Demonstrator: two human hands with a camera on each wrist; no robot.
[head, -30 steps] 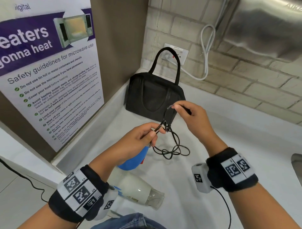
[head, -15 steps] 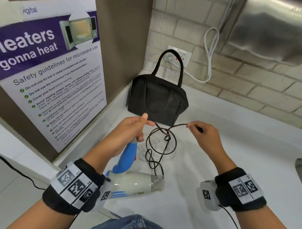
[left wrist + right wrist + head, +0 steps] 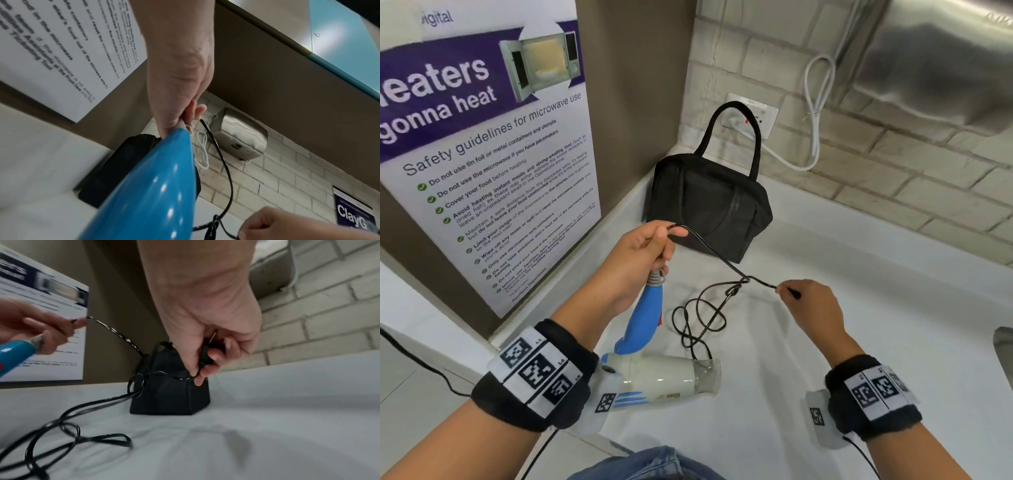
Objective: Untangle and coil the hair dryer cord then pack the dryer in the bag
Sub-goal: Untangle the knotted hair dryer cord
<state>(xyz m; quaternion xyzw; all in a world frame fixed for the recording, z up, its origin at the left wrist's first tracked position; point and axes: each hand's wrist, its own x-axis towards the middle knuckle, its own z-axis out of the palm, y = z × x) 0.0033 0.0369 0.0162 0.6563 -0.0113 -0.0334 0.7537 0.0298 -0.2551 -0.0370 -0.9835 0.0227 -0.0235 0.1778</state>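
A white hair dryer (image 3: 664, 380) with a blue handle (image 3: 645, 315) hangs nozzle to the right just above the white counter. My left hand (image 3: 650, 246) grips the cord where it leaves the handle (image 3: 156, 186), pinching the black cord (image 3: 709, 250) at the thumb. My right hand (image 3: 808, 305) holds the plug end (image 3: 205, 353) in curled fingers. Between my hands the cord (image 3: 115, 331) is pulled taut, with a knot (image 3: 738, 286) in the middle and loose loops (image 3: 698, 318) trailing on the counter. The black bag (image 3: 709, 205) stands upright behind, zipped as far as I can see.
A poster panel (image 3: 482, 154) walls the left side. The brick wall (image 3: 893, 164) behind carries a socket (image 3: 753, 114), a white cable (image 3: 815, 113) and a steel hand dryer (image 3: 935, 58). A sink rim (image 3: 1003, 346) shows at the right edge.
My hands have drawn apart, left up and right down toward me, stretching the cord and tightening its loop into a small knot. The dryer has been lifted by its cord.
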